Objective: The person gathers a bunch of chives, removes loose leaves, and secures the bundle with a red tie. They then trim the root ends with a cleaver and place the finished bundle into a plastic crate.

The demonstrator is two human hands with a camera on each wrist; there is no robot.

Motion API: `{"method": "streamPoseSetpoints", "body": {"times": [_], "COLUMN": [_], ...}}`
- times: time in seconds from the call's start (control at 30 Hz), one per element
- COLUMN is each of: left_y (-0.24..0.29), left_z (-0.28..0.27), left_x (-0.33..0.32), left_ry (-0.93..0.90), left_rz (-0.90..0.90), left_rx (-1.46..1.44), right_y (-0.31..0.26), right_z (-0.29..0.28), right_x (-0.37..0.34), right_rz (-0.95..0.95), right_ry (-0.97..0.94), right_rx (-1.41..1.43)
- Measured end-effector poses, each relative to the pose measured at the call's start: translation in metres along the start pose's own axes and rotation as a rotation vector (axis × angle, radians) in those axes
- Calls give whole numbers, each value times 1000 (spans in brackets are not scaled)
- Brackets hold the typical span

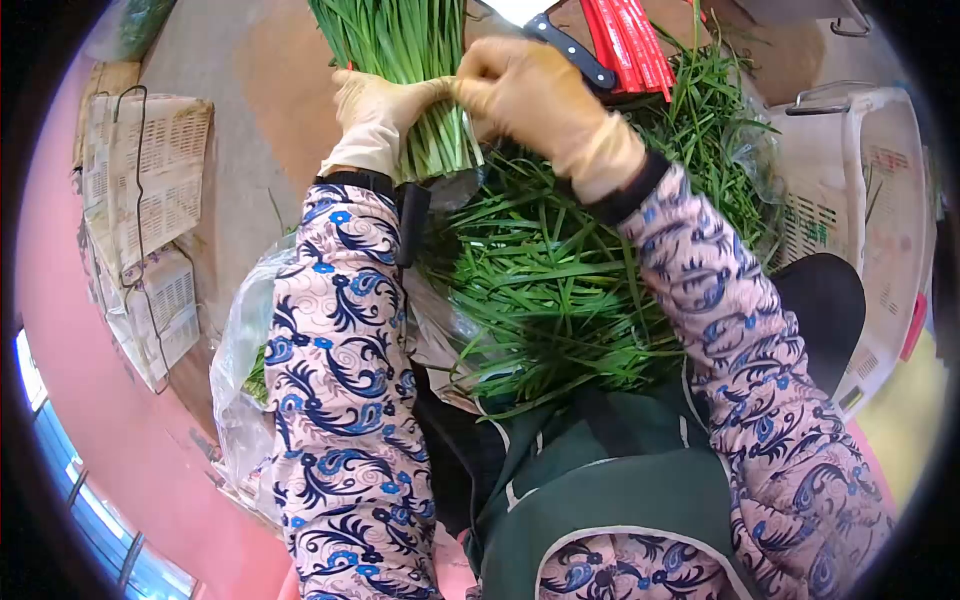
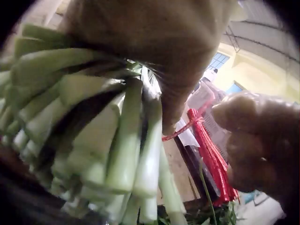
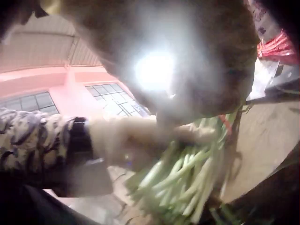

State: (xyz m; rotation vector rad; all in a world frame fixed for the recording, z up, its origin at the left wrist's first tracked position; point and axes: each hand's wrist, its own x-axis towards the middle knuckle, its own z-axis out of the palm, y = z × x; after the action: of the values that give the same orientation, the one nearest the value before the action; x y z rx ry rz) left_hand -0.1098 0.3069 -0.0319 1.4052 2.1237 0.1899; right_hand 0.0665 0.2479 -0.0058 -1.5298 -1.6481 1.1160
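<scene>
My left hand [image 1: 380, 112] grips a thick bundle of long green leafy stalks [image 1: 400, 40], its pale cut ends [image 1: 445, 150] toward me. A thin red strip [image 2: 187, 126] runs from the bundle toward my right hand [image 2: 262, 136] in the left wrist view, and also shows against the stalks [image 3: 225, 124] in the right wrist view. The curled fingers of my right hand [image 1: 550, 105] pinch the strip close to the left thumb; their tips are partly hidden. Both hands wear pale gloves.
Loose green leaves [image 1: 560, 280] are heaped before my lap. Beyond the right hand lie a black-handled knife [image 1: 570, 52] and a bunch of red strips [image 1: 630, 50]. A white plastic crate [image 1: 850, 200] stands at right, a newspaper-covered stack [image 1: 150, 180] at left, and a clear bag [image 1: 240, 340] beside my left sleeve.
</scene>
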Motion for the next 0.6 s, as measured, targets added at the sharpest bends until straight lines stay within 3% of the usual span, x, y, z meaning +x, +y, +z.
{"method": "streamPoseSetpoints", "body": {"times": [0.07,0.1,0.17,0.27,0.6], "left_y": [3,4,4,8,13], "left_z": [0,0,-6,-9,-5], "left_x": [1,0,-1,-2,0], "left_ry": [1,-15,-37,-63,-58], "left_rz": [-23,-18,-15,-46,-78], "left_rx": [24,12,-11,-7,11], "right_y": [-3,-14,-8,-26,-17], "right_z": [20,29,57,61,70], "right_x": [-25,-36,-42,-43,-24], "right_rz": [-317,-221,-277,-62,27], "right_ry": [58,-11,100,-21,-12], "right_rx": [-27,-22,-200,-396,-411]}}
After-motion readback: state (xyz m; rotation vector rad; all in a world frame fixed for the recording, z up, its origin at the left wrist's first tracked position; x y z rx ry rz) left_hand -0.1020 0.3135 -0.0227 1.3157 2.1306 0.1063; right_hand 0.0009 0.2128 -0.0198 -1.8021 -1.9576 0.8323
